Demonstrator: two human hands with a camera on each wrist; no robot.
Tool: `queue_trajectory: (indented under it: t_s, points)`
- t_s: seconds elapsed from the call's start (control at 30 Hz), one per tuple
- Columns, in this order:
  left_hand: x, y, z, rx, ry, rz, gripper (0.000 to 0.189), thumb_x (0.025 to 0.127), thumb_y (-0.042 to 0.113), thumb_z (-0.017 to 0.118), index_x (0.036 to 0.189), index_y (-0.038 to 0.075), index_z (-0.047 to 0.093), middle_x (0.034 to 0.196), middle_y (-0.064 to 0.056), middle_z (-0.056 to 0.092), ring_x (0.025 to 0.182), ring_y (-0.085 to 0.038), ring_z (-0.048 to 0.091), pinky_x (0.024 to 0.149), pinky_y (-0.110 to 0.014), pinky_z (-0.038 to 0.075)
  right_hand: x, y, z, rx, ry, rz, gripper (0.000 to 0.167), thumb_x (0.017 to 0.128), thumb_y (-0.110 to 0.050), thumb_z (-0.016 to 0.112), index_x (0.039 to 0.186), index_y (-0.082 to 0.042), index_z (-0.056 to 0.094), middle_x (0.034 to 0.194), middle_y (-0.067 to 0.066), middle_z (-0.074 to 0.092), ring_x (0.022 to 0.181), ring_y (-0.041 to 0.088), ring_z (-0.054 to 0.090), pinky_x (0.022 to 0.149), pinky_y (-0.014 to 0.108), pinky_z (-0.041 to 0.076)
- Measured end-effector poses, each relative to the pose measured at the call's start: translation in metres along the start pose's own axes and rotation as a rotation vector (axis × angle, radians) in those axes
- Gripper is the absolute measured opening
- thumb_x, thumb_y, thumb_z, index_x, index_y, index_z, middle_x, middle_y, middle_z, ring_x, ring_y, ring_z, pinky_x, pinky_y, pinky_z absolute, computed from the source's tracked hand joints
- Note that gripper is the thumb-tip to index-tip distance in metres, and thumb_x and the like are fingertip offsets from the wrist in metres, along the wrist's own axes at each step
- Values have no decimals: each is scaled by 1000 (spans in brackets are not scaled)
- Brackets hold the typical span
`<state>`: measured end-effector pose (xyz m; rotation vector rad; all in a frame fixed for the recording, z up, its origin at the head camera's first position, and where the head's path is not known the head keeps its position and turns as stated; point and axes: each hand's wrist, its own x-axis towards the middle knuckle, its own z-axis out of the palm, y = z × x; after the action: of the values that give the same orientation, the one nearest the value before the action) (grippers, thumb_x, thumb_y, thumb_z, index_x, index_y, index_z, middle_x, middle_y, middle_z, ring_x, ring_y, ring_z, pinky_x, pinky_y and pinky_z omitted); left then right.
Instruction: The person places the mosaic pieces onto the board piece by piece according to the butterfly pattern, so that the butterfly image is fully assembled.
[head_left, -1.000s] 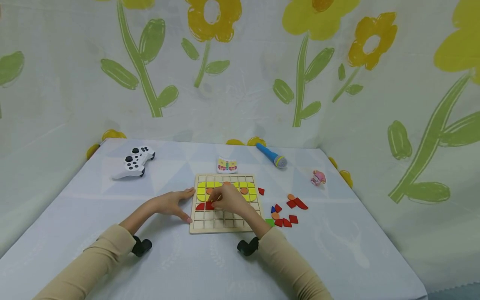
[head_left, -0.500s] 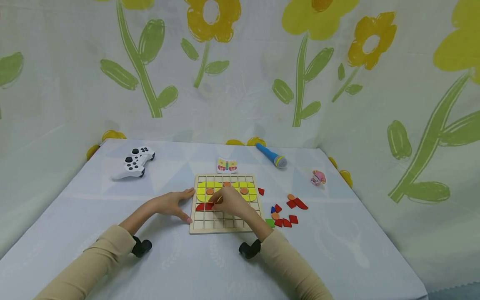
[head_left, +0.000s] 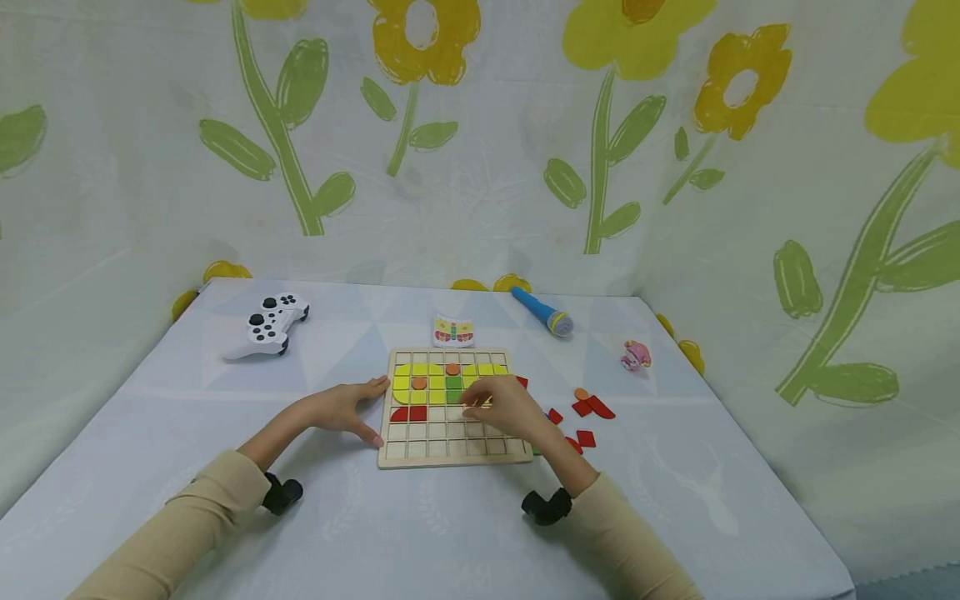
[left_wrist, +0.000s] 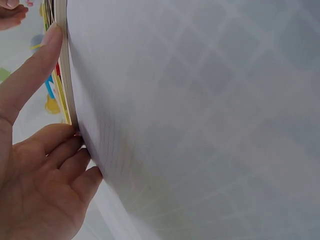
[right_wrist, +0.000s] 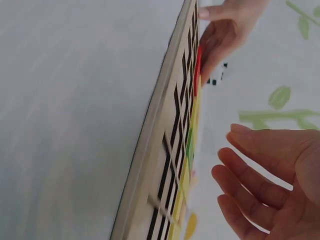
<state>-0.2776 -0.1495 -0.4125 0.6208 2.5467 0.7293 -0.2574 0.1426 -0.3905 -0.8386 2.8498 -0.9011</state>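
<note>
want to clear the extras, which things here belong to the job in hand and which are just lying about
Seem part of the job: board, yellow tiles, green tiles, red tiles, orange discs, card

Seem just lying about: gamepad, microphone, pink toy

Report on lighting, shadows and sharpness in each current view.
Head: soft, even-looking light, dim shadows on the tablecloth beside the left sleeve and right sleeve; left wrist: gray shadow beside the wooden grid board, cloth pattern hazy; right wrist: board sharply foreshortened, its nearest part slightly blurred, right hand clearer.
</note>
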Motion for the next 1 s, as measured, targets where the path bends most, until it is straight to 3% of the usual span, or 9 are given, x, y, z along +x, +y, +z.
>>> queue_trajectory:
  t_s: [0.3,0.67,1.0]
  points:
    - [-2,-1,0,-4,-4,-6,109,72,40,84,151,-1,22,156,-23,16,143,-43,13,112,-58,18,-31,34,-32,-28,56,93,15,83,-8,75,98,-7,74,90,-1,70,85,16,61,80,35,53]
    - [-1,0,1,4,-4,-8,107,72,38,84,151,-1,23,156,-23,17,143,-43,14,112,-59,19,-57,96,-65,-99,29,135,17,85,-1,71,101,-6,74,95,3,71,87,19,61,77,34,55]
    - [-2,2,0,4,-7,5,106,73,37,84,151,-2,22,156,-24,17,143,-44,14,112,-59,19,-67,133,-89,-106,-71,41,20,86,3,68,105,-2,71,99,8,70,91,24,61,83,42,55]
